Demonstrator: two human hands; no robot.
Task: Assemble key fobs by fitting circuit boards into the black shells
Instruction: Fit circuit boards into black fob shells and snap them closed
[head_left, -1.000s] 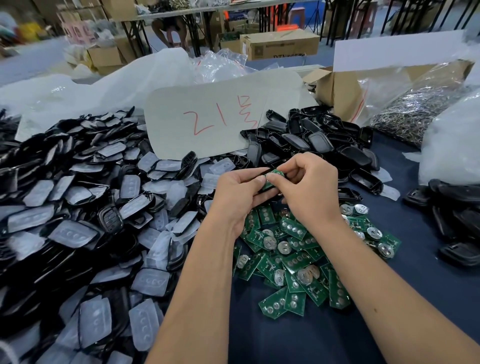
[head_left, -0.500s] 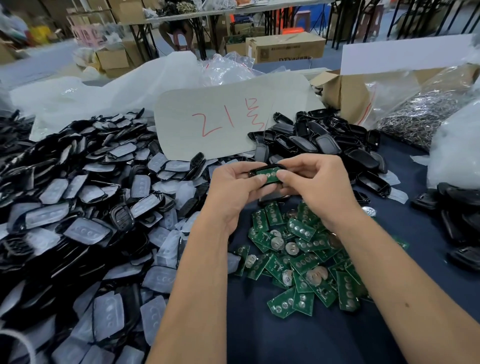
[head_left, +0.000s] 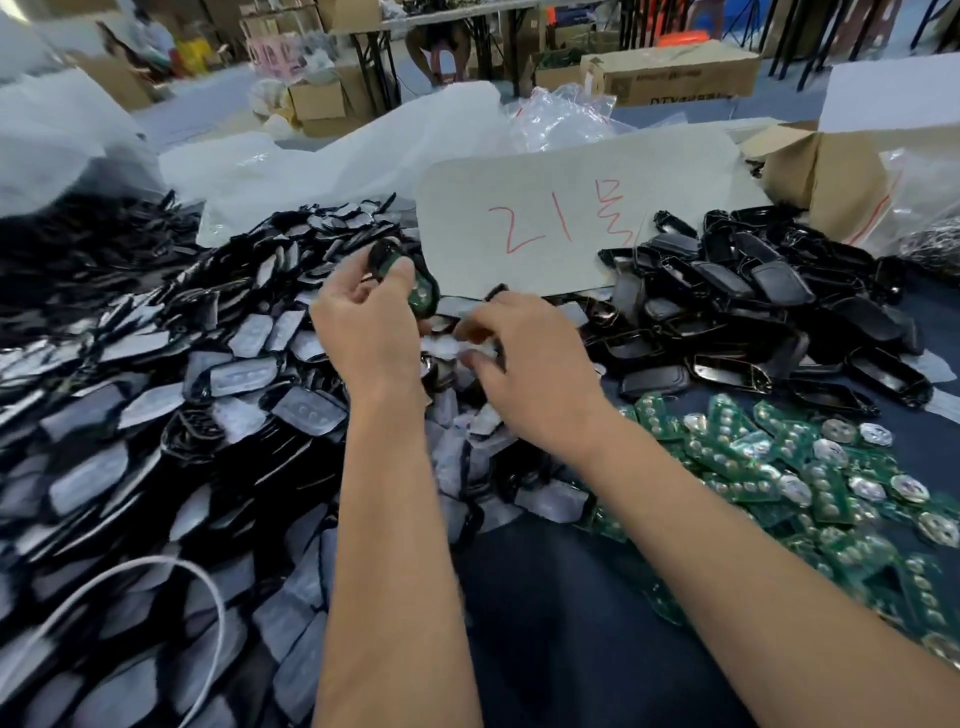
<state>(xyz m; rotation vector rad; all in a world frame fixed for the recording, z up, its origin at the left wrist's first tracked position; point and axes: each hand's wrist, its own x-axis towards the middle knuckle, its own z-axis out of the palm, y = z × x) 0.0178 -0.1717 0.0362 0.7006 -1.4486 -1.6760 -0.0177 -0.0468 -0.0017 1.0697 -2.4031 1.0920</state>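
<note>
My left hand (head_left: 363, 332) grips a black shell with a green circuit board in it (head_left: 415, 283), held up over the left pile. My right hand (head_left: 524, 358) hovers just to its right, fingers curled and blurred; whether they hold anything does not show. A heap of green circuit boards (head_left: 810, 483) with round metal discs lies on the dark cloth at the right. Empty black shells (head_left: 769, 312) are piled behind them.
A big heap of black shells with translucent button pads (head_left: 156, 415) fills the left. A white card with red writing (head_left: 561, 218) leans at the back. A cardboard box (head_left: 826, 166) and plastic bags stand far right. A white cable (head_left: 208, 587) loops at lower left.
Both hands have moved left, away from the circuit boards. The left hand now holds the shell with the board alone; the right hand has let go and dropped lower.
</note>
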